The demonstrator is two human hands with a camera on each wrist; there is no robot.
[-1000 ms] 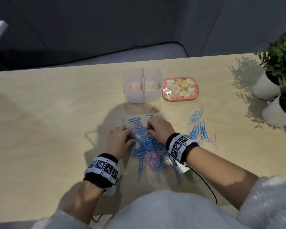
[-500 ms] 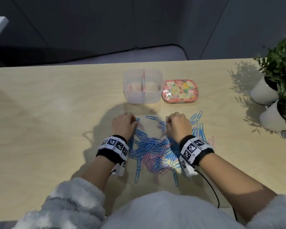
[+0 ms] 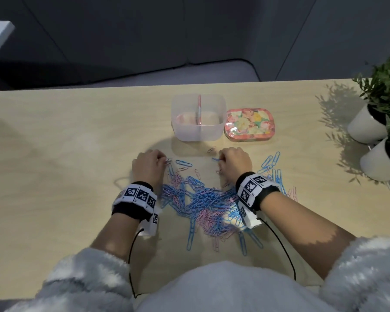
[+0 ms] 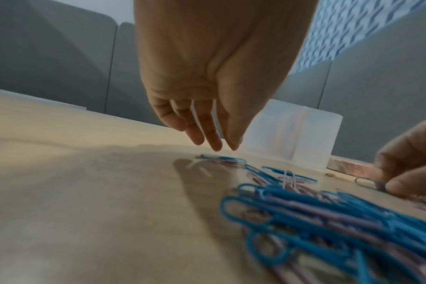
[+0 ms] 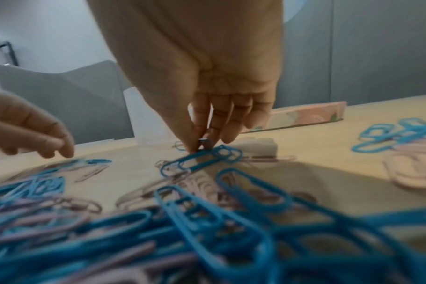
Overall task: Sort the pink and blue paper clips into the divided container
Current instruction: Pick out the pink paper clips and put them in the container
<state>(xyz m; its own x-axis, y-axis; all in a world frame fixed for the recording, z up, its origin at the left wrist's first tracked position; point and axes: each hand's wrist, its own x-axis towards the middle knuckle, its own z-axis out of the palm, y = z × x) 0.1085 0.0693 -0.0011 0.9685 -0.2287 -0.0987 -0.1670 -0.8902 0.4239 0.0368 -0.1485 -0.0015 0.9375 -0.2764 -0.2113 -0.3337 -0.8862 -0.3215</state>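
A mixed pile of blue and pink paper clips (image 3: 207, 203) lies on the wooden table between my wrists. The clear divided container (image 3: 189, 131) stands just beyond it, with a pink divider down its middle. My right hand (image 3: 221, 160) pinches the end of a blue paper clip (image 5: 200, 161) between thumb and forefinger at the pile's far edge; the clip still lies on the table. My left hand (image 4: 219, 147) hovers with its fingers pointing down just above loose clips (image 4: 226, 160) and holds nothing.
A floral tin (image 3: 249, 123) lies right of the container. A smaller group of blue clips (image 3: 271, 167) and a few pink ones (image 3: 292, 192) lie right of my right wrist. Two white plant pots (image 3: 365, 127) stand at the table's right edge.
Both hands have moved apart and forward from the middle of the pile to its far edge, nearer the container. My right hand has taken hold of a blue clip.
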